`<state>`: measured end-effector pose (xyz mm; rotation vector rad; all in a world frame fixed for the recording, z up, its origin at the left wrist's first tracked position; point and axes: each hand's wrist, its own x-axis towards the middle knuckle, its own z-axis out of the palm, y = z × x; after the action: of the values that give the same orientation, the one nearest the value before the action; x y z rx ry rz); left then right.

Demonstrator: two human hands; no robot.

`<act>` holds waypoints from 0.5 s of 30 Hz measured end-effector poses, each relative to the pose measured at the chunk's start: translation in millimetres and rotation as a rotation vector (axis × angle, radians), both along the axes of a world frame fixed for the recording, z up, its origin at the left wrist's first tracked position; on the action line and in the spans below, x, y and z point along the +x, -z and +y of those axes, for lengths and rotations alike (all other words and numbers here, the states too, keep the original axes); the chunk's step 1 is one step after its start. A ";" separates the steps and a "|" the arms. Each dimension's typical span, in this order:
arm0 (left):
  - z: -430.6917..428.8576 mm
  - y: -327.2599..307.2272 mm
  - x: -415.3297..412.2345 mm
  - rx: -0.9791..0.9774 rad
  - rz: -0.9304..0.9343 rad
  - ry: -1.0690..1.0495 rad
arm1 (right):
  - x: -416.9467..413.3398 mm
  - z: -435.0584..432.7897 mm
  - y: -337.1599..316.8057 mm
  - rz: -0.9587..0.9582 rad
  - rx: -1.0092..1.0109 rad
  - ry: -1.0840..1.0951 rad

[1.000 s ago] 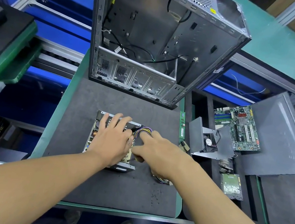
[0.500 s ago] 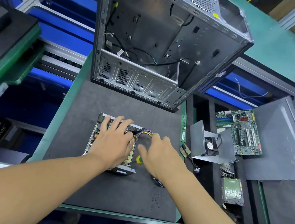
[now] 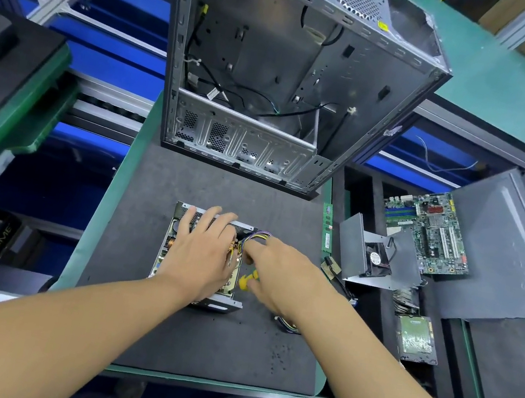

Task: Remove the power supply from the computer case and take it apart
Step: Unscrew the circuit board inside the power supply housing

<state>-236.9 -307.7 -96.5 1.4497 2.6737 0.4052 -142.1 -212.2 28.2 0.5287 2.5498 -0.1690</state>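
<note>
I am looking down on the power supply (image 3: 166, 252), which is lying out of the case with its cover off, on the dark mat (image 3: 195, 344) near the middle of the bench. The left hand (image 3: 206, 255) is pressing flat on top of it, fingers straight and a little spread, reaching to its far edge. The right hand (image 3: 280, 271) is coming in from the right with its forefinger stretched out to the right edge of the unit, just near of the coloured wire bundle (image 3: 262, 235) that is running out of the far right corner. Its thumb is held apart from the forefinger, and a small yellow piece (image 3: 245, 281) is sitting between them. I cannot tell whether the thumb is touching it, and the other fingers are hidden under the hand. The computer case (image 3: 271, 96) is standing open at the far end of the mat, well apart from the unit. To the right, a fan bracket (image 3: 373, 255), a motherboard (image 3: 432, 234) and a drive (image 3: 414, 339) are lying on the next tray.
</note>
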 end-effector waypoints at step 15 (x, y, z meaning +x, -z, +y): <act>1.4 4.3 0.5 0.025 0.015 -0.005 | -1.6 5.5 -8.3 0.000 -0.150 0.172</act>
<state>-236.4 -306.2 -100.8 1.4587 2.6936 0.4317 -143.7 -206.6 36.5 0.6882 2.4662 -0.4183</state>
